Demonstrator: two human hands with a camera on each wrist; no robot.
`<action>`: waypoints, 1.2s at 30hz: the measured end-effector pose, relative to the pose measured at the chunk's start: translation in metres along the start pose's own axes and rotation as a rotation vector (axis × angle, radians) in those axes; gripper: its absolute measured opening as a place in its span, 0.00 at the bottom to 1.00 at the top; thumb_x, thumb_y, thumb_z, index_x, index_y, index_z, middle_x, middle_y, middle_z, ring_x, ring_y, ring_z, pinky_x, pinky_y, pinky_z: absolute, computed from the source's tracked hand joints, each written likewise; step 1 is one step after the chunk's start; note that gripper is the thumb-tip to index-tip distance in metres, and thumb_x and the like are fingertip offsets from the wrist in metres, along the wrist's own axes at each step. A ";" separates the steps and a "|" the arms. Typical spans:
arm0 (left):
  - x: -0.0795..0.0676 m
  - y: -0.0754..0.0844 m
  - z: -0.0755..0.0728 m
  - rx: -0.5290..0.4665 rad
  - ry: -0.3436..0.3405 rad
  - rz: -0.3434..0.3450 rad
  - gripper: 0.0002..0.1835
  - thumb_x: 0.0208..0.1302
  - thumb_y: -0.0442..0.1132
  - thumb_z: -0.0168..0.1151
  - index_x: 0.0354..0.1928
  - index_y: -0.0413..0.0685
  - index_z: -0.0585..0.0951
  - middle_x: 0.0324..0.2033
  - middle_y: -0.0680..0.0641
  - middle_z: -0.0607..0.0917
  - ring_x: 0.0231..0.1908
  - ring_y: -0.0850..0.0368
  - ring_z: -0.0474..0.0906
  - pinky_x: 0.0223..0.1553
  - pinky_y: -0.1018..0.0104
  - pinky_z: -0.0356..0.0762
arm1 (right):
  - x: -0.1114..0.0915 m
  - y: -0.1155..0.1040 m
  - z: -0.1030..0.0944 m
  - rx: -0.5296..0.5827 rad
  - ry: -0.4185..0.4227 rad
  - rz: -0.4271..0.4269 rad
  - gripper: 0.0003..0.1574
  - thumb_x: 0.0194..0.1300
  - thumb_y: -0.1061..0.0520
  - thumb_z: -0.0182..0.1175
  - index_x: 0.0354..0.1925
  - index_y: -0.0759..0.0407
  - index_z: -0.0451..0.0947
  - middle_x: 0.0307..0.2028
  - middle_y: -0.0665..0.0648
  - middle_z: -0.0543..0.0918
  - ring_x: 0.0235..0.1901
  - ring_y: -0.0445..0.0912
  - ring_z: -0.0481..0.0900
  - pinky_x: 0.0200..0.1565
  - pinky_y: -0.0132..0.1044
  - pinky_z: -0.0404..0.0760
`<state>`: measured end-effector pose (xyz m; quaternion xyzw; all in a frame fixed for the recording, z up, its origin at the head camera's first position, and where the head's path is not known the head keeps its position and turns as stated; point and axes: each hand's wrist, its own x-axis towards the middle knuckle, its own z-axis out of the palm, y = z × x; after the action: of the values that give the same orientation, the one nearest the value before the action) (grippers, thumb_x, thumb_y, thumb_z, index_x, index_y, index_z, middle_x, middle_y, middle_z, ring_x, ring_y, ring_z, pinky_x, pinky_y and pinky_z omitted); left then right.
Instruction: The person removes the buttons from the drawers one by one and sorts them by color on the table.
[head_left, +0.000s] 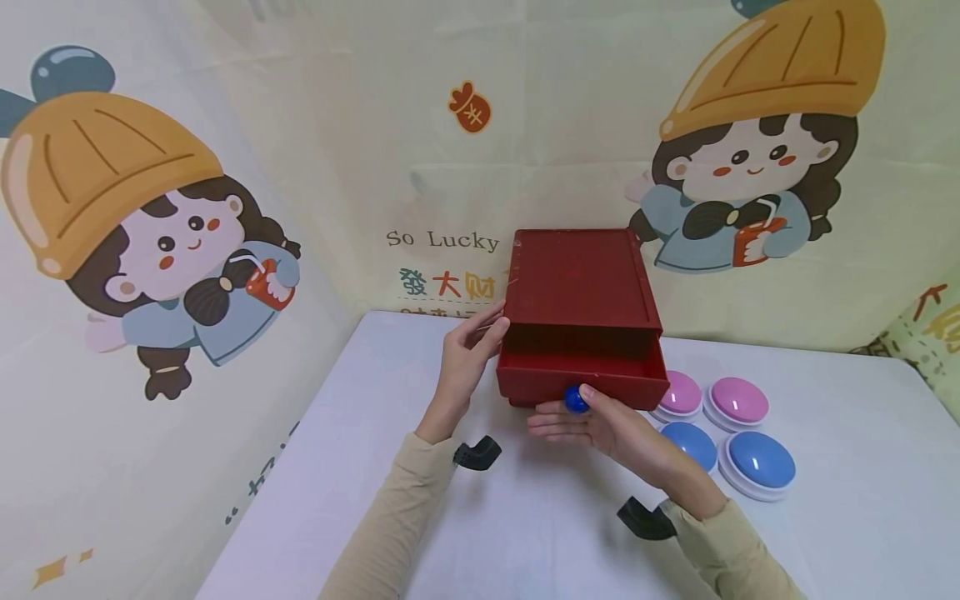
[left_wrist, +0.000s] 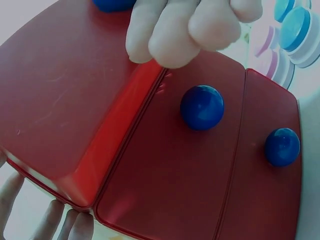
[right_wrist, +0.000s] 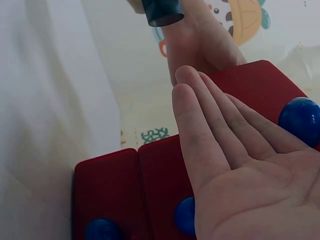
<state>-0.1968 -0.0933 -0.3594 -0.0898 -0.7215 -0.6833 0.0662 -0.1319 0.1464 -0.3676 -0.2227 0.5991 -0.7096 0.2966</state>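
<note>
A dark red drawer cabinet [head_left: 577, 275] sits at the back of the table with its top drawer [head_left: 547, 387] pulled partly out. My right hand [head_left: 600, 429] is at the drawer front, its thumb and the side of its index finger pinching the round blue knob [head_left: 575, 399]; the other fingers stretch out straight below. My left hand [head_left: 465, 350] rests against the cabinet's left side near the front edge, fingers extended. Two lower drawers with a blue knob [left_wrist: 202, 107] and another blue knob [left_wrist: 282, 147] are closed in the left wrist view.
To the right of the cabinet stand two pink domed buttons, one nearer [head_left: 738, 400] and one partly hidden [head_left: 681, 392], and two blue domed buttons [head_left: 762, 460] on white bases. A printed cloth [head_left: 360, 150] hangs behind the white table [head_left: 540, 533].
</note>
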 end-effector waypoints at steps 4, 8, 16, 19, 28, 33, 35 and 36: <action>0.000 0.000 0.000 0.003 0.000 0.000 0.22 0.68 0.53 0.63 0.63 0.63 0.79 0.57 0.53 0.82 0.53 0.53 0.80 0.53 0.59 0.83 | 0.001 0.000 -0.001 0.016 0.001 -0.006 0.36 0.81 0.44 0.33 0.70 0.70 0.61 0.63 0.62 0.78 0.60 0.58 0.78 0.63 0.42 0.75; 0.000 0.001 0.000 0.007 0.001 -0.001 0.23 0.68 0.53 0.62 0.64 0.62 0.79 0.57 0.54 0.82 0.53 0.54 0.80 0.53 0.60 0.83 | 0.003 0.001 -0.003 0.024 -0.003 -0.016 0.36 0.81 0.45 0.33 0.70 0.71 0.61 0.62 0.62 0.79 0.60 0.58 0.78 0.63 0.42 0.76; -0.001 0.001 0.001 0.007 0.006 -0.011 0.22 0.68 0.53 0.63 0.63 0.63 0.79 0.57 0.52 0.82 0.54 0.54 0.80 0.53 0.60 0.83 | 0.005 0.000 -0.007 0.010 0.005 -0.003 0.37 0.81 0.43 0.32 0.70 0.71 0.61 0.63 0.68 0.75 0.60 0.58 0.78 0.63 0.42 0.76; -0.001 0.001 0.001 0.002 0.004 -0.010 0.23 0.68 0.52 0.63 0.64 0.61 0.79 0.57 0.51 0.83 0.54 0.53 0.80 0.53 0.60 0.83 | 0.006 -0.001 -0.007 0.019 0.009 0.004 0.37 0.81 0.43 0.32 0.70 0.70 0.61 0.63 0.67 0.76 0.61 0.57 0.78 0.63 0.42 0.76; -0.001 0.002 0.001 0.003 -0.002 -0.013 0.23 0.68 0.53 0.63 0.64 0.61 0.79 0.56 0.53 0.82 0.53 0.53 0.80 0.53 0.60 0.83 | 0.008 -0.002 -0.010 0.034 0.017 -0.005 0.36 0.81 0.43 0.32 0.69 0.68 0.62 0.63 0.67 0.76 0.61 0.57 0.78 0.63 0.42 0.76; -0.001 0.002 0.001 0.001 -0.004 -0.010 0.22 0.68 0.52 0.63 0.63 0.64 0.79 0.56 0.53 0.82 0.54 0.54 0.80 0.53 0.60 0.82 | 0.010 -0.002 -0.011 0.027 0.026 -0.006 0.36 0.81 0.43 0.32 0.69 0.69 0.62 0.63 0.67 0.77 0.61 0.57 0.78 0.62 0.41 0.77; -0.001 0.001 0.001 -0.002 -0.003 -0.008 0.21 0.68 0.52 0.63 0.62 0.64 0.79 0.56 0.54 0.82 0.54 0.54 0.80 0.53 0.60 0.82 | 0.011 -0.003 -0.011 0.023 0.031 -0.002 0.37 0.81 0.42 0.32 0.69 0.69 0.62 0.63 0.66 0.77 0.61 0.57 0.78 0.62 0.41 0.77; -0.001 0.001 0.001 -0.004 -0.002 -0.008 0.21 0.68 0.52 0.63 0.62 0.65 0.79 0.56 0.54 0.82 0.54 0.54 0.80 0.53 0.60 0.83 | 0.012 -0.003 -0.011 0.022 0.032 0.000 0.37 0.81 0.42 0.32 0.68 0.69 0.62 0.63 0.66 0.77 0.61 0.57 0.78 0.62 0.41 0.77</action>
<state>-0.1954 -0.0927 -0.3584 -0.0876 -0.7207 -0.6848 0.0625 -0.1485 0.1468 -0.3672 -0.2081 0.5960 -0.7195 0.2893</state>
